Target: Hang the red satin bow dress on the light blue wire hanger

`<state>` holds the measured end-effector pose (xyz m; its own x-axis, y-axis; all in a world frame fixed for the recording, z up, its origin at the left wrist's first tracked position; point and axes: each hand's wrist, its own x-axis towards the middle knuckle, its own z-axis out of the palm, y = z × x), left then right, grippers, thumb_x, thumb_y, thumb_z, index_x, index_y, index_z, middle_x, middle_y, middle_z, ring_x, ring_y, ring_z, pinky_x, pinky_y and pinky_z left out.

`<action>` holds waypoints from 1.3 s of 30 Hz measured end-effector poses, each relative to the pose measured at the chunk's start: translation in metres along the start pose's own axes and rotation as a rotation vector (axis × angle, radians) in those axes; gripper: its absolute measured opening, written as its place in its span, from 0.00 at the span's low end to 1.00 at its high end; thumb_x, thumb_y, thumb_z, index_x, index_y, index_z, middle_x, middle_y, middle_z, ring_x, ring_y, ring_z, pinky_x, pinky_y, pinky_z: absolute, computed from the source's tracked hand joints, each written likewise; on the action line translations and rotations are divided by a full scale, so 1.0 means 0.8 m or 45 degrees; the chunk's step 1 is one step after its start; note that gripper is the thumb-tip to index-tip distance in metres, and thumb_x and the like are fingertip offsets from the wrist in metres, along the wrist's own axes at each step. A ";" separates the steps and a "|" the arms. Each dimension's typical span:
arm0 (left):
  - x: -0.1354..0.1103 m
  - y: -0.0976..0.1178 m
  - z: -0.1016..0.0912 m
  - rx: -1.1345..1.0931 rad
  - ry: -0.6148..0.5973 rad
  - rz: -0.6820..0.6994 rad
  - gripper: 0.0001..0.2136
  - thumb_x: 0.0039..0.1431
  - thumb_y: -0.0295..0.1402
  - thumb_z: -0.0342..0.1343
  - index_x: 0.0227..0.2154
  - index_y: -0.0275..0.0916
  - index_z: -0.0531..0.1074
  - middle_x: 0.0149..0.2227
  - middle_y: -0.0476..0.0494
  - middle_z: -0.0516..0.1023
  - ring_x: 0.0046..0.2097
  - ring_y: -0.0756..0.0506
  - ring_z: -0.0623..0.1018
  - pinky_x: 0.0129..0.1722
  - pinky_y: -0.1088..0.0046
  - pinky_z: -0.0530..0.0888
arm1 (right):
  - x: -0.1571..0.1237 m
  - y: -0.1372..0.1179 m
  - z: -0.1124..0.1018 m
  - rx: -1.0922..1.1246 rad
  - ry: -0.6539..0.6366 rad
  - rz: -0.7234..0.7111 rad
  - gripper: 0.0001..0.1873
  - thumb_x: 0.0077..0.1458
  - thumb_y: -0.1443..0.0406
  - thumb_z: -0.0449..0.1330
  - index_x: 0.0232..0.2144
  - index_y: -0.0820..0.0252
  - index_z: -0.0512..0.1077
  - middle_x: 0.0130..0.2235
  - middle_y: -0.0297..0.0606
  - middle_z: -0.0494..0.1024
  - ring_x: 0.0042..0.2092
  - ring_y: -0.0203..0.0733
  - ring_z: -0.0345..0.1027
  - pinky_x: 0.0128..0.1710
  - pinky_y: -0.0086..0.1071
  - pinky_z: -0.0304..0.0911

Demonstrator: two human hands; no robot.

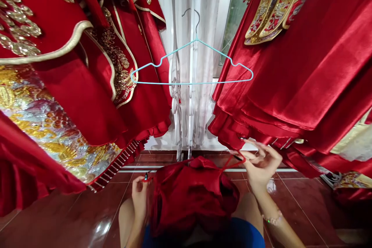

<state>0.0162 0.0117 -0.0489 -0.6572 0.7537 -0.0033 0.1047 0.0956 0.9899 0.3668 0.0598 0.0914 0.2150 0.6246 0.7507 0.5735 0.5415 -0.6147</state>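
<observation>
A dark red satin garment (pixel 188 190) lies bunched across my lap, with a dark opening on its right side. My left hand (pixel 140 197) is closed at the garment's left edge, thumb and fingers pinched together. A small dark shiny piece (pixel 146 176) sticks up at those fingertips; I cannot make out what it is. My right hand (pixel 263 162) is raised to the right of the garment, its thumb and lower fingers pinching a thin red strap (pixel 228 162). That strap is drawn out from the garment's upper right. The other right fingers stretch forward.
A light blue hanger (pixel 192 83) hangs ahead on a white metal rack (pixel 176 104). Red costumes with gold trim (pixel 81 85) hang at the left, and more red satin clothes (pixel 285 66) at the right. White curtains (pixel 200 116) are behind. The floor (pixel 99 205) is red tile.
</observation>
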 end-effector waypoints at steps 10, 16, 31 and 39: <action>0.115 0.255 -0.001 -0.548 -0.388 0.706 0.35 0.46 0.37 0.71 0.52 0.53 0.54 0.45 0.50 0.81 0.51 0.40 0.82 0.55 0.52 0.77 | 0.202 0.006 0.004 0.235 0.109 -0.208 0.25 0.50 0.60 0.65 0.48 0.50 0.60 0.50 0.40 0.72 0.45 0.42 0.75 0.33 0.33 0.76; 0.207 0.389 0.017 -0.738 -0.363 0.904 0.39 0.41 0.29 0.74 0.50 0.47 0.53 0.33 0.56 0.81 0.43 0.43 0.85 0.49 0.56 0.82 | 0.316 0.058 0.013 0.137 0.180 -0.274 0.22 0.50 0.64 0.62 0.47 0.51 0.61 0.49 0.40 0.73 0.45 0.44 0.74 0.34 0.36 0.74; 0.203 0.453 0.072 -0.415 -0.611 0.987 0.24 0.59 0.22 0.62 0.49 0.41 0.53 0.28 0.50 0.83 0.27 0.48 0.83 0.38 0.67 0.81 | 0.420 0.109 0.039 0.244 0.043 -0.221 0.22 0.47 0.63 0.65 0.43 0.50 0.63 0.41 0.34 0.74 0.43 0.43 0.75 0.40 0.40 0.77; 0.181 0.471 0.074 -0.197 -0.639 1.034 0.24 0.59 0.28 0.64 0.51 0.39 0.55 0.31 0.41 0.84 0.32 0.43 0.84 0.40 0.62 0.81 | 0.450 0.085 0.061 0.548 -0.416 -0.018 0.31 0.40 0.66 0.69 0.46 0.49 0.62 0.30 0.26 0.74 0.40 0.41 0.77 0.47 0.44 0.76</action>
<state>0.0044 0.1956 0.3153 -0.0291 0.7458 0.6656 0.2634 -0.6366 0.7248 0.4445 0.3493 0.3078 -0.0868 0.7209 0.6876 0.1837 0.6900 -0.7001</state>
